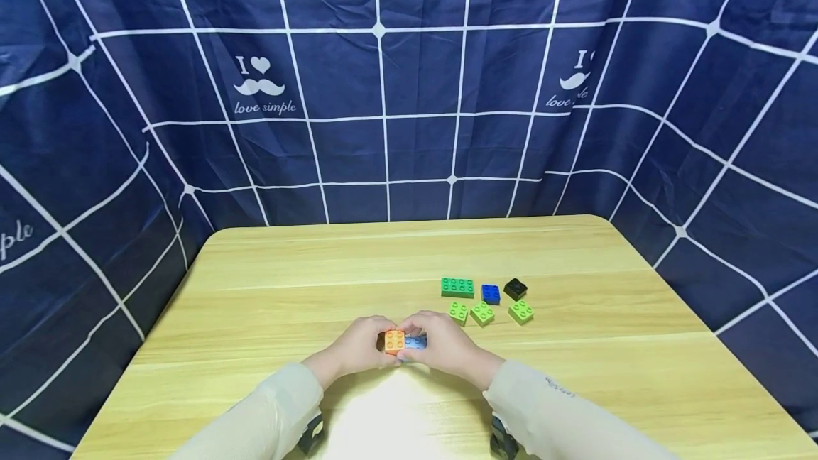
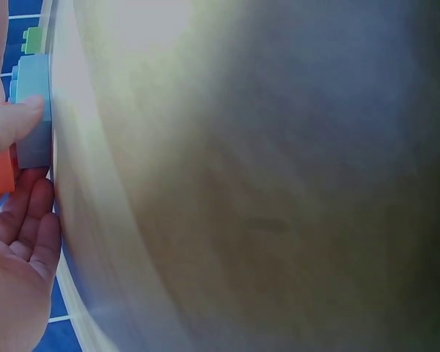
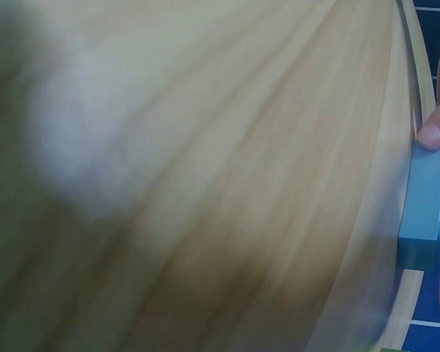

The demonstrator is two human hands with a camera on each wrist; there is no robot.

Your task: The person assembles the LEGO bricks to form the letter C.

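In the head view both hands meet over the table's front middle. My left hand [image 1: 358, 346] grips an orange four-stud brick [image 1: 395, 341] between thumb and fingers. My right hand [image 1: 447, 348] curls its thumb and fingers around a light blue brick [image 1: 415, 341], with fingertips right at the orange brick's edge. The orange brick overlaps the light blue one's left end. In the left wrist view, a thumb crosses the long light blue brick [image 2: 34, 81], and the orange brick [image 2: 1, 180] shows partly beside it. The right wrist view shows the light blue brick [image 3: 422, 205] with a thumb at its end.
Right of the hands lie a long green brick [image 1: 457, 287], a dark blue brick [image 1: 491, 294], a black brick [image 1: 515, 289] and three lime green bricks [image 1: 482, 314]. A dark blue checked curtain [image 1: 415, 148] surrounds the wooden table [image 1: 287, 282].
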